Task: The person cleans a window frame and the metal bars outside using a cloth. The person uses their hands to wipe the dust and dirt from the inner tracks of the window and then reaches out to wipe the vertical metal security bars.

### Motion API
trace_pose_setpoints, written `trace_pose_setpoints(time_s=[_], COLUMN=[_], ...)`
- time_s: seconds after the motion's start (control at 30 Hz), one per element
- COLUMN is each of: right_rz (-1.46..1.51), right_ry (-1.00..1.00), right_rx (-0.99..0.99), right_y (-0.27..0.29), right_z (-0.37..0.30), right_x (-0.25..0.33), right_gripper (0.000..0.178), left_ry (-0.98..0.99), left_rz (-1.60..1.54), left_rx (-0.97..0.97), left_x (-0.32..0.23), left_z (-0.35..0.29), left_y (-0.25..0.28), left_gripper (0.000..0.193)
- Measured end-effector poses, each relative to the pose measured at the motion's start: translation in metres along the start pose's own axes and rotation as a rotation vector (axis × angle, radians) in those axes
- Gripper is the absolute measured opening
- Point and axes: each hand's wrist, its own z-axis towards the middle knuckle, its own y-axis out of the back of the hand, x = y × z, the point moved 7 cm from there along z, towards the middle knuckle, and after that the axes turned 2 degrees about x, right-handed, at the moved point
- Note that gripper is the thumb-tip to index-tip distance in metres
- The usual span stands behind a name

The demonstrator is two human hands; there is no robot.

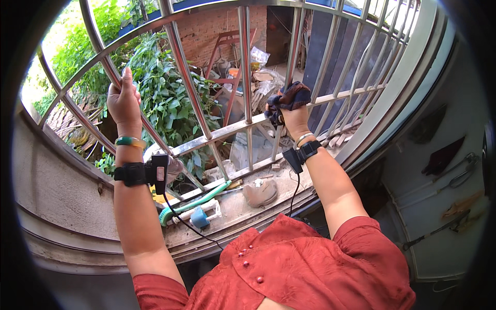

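My left hand (124, 103) is closed around one of the upright metal bars (106, 64) of the window grille, thumb pointing up. My right hand (294, 120) grips a dark, crumpled cloth (290, 98), which is pressed against another upright bar just above the grille's lower crossbar (338, 96). Parts of the fingers are covered by the cloth. Both arms reach forward over the window sill (243, 199), each wearing a black strap with a small box and a cable.
On the sill lie a green-handled brush (194, 202), a blue cup-like piece (199, 218) and a brownish stone-like lump (260, 192). Leafy plants (165, 98) and a rusty red frame (232, 77) stand beyond the bars. Tools hang on the right wall (439, 222).
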Motion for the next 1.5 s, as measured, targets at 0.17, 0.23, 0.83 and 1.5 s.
trace_pose_setpoints(time_s=[0.17,0.23,0.83,1.5], right_rz=[0.124,0.122,1.398,0.809], right_ry=[-0.172,0.002,-0.39,-0.202], right_rx=[-0.011,-0.147,0.364,0.146], right_y=[0.014,0.031,0.004,0.035], right_z=[0.036,0.061,0.197,0.177], right_x=[0.017,0.058,0.065,0.112], right_gripper=[0.032,0.028,0.022,0.021], left_ry=[-0.049,-0.078,-0.069,-0.063], left_rz=[0.017,-0.001,0.074,0.049], left_rx=[-0.07,-0.068,-0.148,-0.04], left_x=[0.003,0.002,0.004,0.006], left_z=[0.0,-0.003,-0.005,-0.002], left_y=[-0.001,-0.003,0.0,0.0], left_gripper=[0.03,0.03,0.026,0.032])
